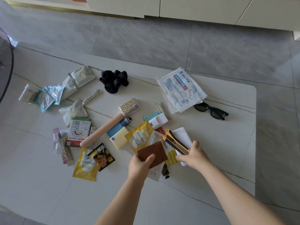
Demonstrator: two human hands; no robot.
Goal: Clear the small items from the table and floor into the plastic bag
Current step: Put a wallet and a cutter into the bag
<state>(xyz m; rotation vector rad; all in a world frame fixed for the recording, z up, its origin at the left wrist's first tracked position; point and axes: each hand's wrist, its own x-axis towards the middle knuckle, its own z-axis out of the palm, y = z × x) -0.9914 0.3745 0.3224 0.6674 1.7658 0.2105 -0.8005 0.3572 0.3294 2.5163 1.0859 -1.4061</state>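
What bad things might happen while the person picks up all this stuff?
The right hand grips the yellow box cutter. I can't tell whether its blade is out; if so, it might cut fingers or the bag.

The left hand holds the brown wallet above loose packets; lifting it may drag some off the pile.

The sunglasses lie near the table edge, so a bump might knock them onto the floor.

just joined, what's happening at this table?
A person is picking small items off a cluttered white table. The left hand grips a brown wallet; the right hand holds a yellow-and-black utility knife by its near end. Sachets, tissue packs, sunglasses and a mask packet are scattered across the table. No plastic bag is in view.
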